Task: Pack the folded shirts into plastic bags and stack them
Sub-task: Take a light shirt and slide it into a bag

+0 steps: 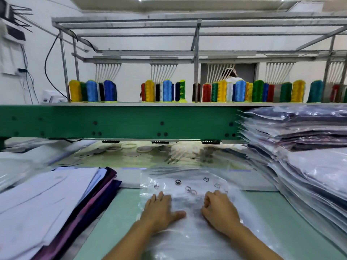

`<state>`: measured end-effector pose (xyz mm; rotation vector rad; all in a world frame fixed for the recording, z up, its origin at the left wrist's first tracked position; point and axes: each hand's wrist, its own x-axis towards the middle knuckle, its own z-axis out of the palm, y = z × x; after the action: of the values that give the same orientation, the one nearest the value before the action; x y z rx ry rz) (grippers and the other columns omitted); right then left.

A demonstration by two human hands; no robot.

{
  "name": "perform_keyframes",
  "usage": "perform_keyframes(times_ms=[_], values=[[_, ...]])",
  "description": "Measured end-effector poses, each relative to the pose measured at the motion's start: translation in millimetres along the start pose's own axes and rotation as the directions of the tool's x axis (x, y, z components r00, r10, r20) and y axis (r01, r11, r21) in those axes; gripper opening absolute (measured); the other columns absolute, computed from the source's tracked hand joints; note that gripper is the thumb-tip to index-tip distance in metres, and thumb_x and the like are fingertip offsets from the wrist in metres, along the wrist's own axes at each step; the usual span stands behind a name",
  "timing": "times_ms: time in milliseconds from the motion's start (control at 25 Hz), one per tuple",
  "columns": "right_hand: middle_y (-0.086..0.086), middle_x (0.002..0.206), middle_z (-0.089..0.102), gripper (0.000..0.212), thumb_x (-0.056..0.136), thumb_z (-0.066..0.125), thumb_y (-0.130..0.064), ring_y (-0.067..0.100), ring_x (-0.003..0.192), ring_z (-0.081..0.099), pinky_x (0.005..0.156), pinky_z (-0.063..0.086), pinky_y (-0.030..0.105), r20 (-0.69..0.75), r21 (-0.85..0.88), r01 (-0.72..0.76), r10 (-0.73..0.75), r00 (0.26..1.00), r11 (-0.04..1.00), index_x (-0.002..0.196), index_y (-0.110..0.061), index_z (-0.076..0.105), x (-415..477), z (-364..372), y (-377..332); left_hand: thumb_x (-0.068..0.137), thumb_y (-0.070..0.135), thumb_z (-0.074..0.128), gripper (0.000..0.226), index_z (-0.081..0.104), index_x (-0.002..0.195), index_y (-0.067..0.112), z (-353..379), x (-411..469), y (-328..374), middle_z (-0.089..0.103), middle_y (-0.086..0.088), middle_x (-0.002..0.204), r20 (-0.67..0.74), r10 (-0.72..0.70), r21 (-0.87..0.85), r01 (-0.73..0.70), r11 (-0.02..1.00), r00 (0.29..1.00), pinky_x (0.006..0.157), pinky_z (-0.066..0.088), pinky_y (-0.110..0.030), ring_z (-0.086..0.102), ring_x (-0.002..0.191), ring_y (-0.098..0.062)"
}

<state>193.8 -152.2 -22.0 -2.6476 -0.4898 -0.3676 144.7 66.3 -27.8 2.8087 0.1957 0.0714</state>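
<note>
Plastic bag (187, 182) | left hand (159, 209) flat on it | right hand (219, 211) curled

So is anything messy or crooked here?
Nothing looks spilled or torn. The pile of bagged shirts on the right is untidy: bag edges stick out unevenly. The folded shirts on the left fan out too, dark ones poking from under white.

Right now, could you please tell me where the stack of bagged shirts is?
In the head view, the stack of bagged shirts sits on the right, just past the right hand, its top level with the green beam.
</note>
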Motion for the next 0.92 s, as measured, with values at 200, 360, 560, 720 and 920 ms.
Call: perform_keyframes(times_ms=[200, 360, 560, 720, 920], values=[[-0.002, 0.122, 0.052, 0.026, 0.093, 0.052, -0.044, 0.022, 0.119, 0.047, 0.094, 0.041, 0.031, -0.100, -0.009, -0.188, 0.186, 0.977, 0.982, 0.116, -0.032, 0.055, 6, 3, 26, 0.074, 0.080, 0.065, 0.061, 0.056, 0.119, 0.040, -3, 8, -21, 0.056, 0.017, 0.133, -0.212, 0.013, -0.188, -0.053, 0.981, 0.977, 0.098, 0.047, -0.034, 0.054, 0.117, -0.009], [-0.002, 0.106, 0.062, 0.026, 0.091, 0.056, -0.039, 0.023, 0.106, 0.054, 0.080, 0.042, 0.032, -0.017, 0.132, -0.207, 0.211, 0.977, 0.969, 0.114, -0.030, 0.052, 11, -3, 29, 0.072, 0.075, 0.071, 0.044, 0.060, 0.098, 0.041, -4, 13, -26, 0.060, 0.023, 0.117, -0.257, 0.013, -0.257, -0.081, 0.963, 0.966, 0.093, 0.050, -0.032, 0.058, 0.107, -0.002], [-0.005, 0.059, 0.056, 0.013, 0.088, 0.059, -0.022, 0.012, 0.052, 0.053, 0.050, 0.040, 0.026, 0.098, 0.484, -0.249, 0.230, 0.968, 0.839, 0.099, -0.027, 0.056, 11, -15, 37, 0.080, 0.062, 0.071, 0.033, 0.064, 0.102, 0.038, -10, 14, -20, 0.063, 0.020, 0.107, -0.377, 0.070, -0.031, -0.088, 0.996, 0.924, 0.082, 0.044, -0.027, 0.058, 0.103, -0.007], [0.004, 0.056, 0.054, 0.022, 0.086, 0.055, 0.001, 0.016, 0.048, 0.047, 0.047, 0.037, 0.025, 0.072, 0.728, -0.205, 0.224, 0.972, 0.654, 0.098, -0.016, 0.062, 10, -14, 31, 0.091, 0.033, 0.060, 0.022, 0.065, 0.112, 0.033, -11, 7, 1, 0.069, 0.012, 0.110, -0.470, 0.261, 0.320, -0.113, 0.941, 0.844, 0.088, 0.038, -0.029, 0.060, 0.108, -0.015], [0.006, 0.058, 0.060, 0.018, 0.089, 0.056, 0.008, 0.013, 0.046, 0.050, 0.045, 0.040, 0.024, 0.072, 0.857, -0.194, 0.263, 0.962, 0.477, 0.097, -0.007, 0.061, 5, 0, 8, 0.096, 0.056, 0.055, 0.032, 0.062, 0.113, 0.030, 5, -17, 48, 0.068, 0.012, 0.113, -0.464, 0.632, 0.210, -0.616, 0.760, 0.621, 0.085, 0.050, -0.029, 0.062, 0.102, -0.012]])
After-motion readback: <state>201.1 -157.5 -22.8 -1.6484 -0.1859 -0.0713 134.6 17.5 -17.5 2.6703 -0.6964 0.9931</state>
